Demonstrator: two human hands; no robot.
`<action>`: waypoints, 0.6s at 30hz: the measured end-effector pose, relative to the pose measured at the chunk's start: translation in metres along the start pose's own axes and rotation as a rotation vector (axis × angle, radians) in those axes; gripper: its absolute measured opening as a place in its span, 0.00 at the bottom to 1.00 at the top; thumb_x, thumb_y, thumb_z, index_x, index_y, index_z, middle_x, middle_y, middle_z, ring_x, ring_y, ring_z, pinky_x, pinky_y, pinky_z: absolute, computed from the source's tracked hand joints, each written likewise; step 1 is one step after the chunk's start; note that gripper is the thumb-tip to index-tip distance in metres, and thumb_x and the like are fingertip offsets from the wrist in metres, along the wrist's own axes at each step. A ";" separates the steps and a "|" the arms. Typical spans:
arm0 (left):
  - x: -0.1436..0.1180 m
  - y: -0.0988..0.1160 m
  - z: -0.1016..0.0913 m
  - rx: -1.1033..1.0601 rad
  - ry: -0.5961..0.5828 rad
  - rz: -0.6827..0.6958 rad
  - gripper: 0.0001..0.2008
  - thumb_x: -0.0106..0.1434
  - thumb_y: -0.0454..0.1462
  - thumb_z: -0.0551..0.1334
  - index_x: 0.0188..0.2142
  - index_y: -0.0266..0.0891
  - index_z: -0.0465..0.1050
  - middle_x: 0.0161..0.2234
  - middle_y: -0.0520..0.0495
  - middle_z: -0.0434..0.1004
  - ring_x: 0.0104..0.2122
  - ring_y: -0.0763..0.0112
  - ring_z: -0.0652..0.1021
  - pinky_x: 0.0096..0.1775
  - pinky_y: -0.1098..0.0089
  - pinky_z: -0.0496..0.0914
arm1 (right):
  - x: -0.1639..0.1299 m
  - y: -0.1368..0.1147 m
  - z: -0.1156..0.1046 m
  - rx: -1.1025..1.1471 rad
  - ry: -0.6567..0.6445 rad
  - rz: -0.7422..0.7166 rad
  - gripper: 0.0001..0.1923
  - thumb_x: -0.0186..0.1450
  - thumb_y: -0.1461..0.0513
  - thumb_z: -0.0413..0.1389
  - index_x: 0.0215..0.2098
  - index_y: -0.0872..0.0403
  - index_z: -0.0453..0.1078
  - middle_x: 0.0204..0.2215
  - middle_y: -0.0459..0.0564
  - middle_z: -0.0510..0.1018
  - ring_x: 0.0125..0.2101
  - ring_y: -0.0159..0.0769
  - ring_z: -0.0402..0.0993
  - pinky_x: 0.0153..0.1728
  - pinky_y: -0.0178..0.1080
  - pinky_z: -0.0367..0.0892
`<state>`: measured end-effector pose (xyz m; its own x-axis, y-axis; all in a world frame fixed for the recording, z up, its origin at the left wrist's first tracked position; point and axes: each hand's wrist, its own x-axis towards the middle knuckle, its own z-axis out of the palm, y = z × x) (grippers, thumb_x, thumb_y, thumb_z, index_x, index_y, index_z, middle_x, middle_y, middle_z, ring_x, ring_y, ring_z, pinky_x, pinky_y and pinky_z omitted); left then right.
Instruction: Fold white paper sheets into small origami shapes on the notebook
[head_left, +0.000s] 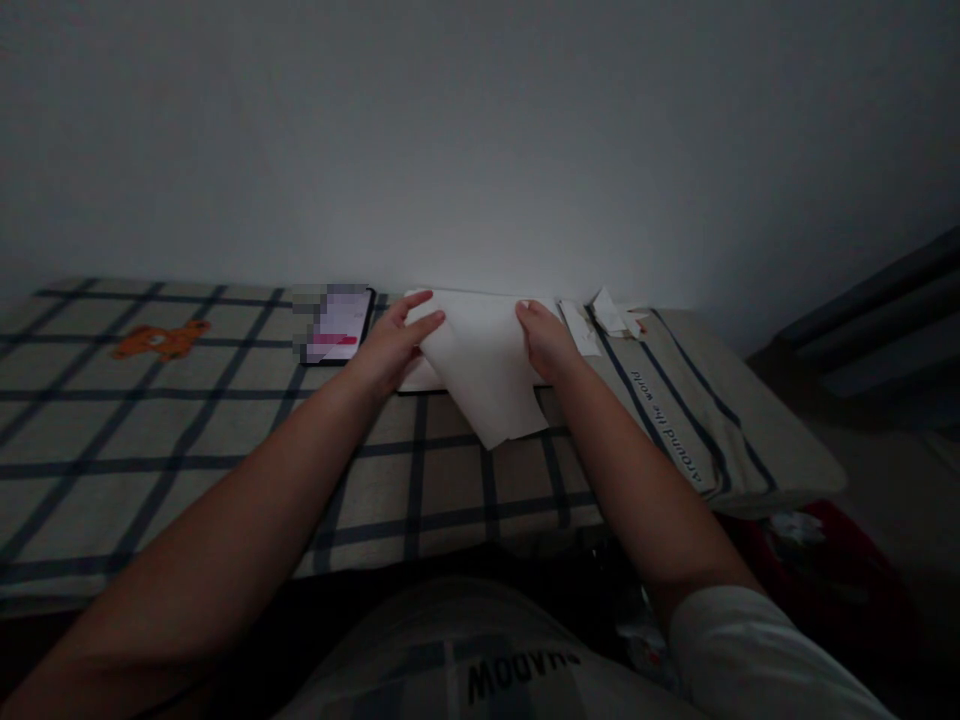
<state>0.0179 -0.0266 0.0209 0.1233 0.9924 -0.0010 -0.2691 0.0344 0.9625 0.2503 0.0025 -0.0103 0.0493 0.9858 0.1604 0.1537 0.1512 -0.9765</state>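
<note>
One white sheet of paper (pixel 484 365) lies on the plaid blanket (pixel 187 430) that covers the bed, far from the viewer and close to the pale wall (pixel 480 130), with one folded corner pointing toward the near edge. Two bare hands work it. The left hand (pixel 394 345) rests on the sheet's left edge, its fingers (pixel 420 322) stretched out nearly flat and pressing rather than gripping, the forearm running back from it toward the near left. The right hand (pixel 546 340) sits on the sheet's right edge, fingers curled down over the paper's top; whether they pinch the edge or only press on it cannot be told in the dim light. The right forearm reaches back to the near right, ending in a white sleeve (pixel 750 640). One phone (pixel 337 325) with a lit screen lies just left of the left hand, on the blanket. A few small white paper scraps (pixel 611 315) lie just right of the right hand, near the wall; their count is unclear. One orange bear figure (pixel 161 340) is printed on the blanket at far left, well apart from the hands. A dark red object (pixel 825 550) lies low at the near right, beyond the bed's edge.
</note>
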 end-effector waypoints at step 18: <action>-0.012 0.008 0.004 0.391 -0.154 -0.069 0.31 0.56 0.36 0.73 0.59 0.42 0.74 0.47 0.42 0.82 0.39 0.63 0.82 0.38 0.67 0.75 | -0.020 -0.024 -0.001 -0.529 0.050 -0.567 0.14 0.67 0.57 0.57 0.48 0.53 0.76 0.49 0.57 0.81 0.50 0.44 0.76 0.57 0.50 0.67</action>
<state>0.0179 -0.0383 0.0299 0.2776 0.9590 -0.0575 0.1235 0.0237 0.9921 0.2466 -0.0208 0.0101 -0.1345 0.7619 0.6336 0.6187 0.5640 -0.5469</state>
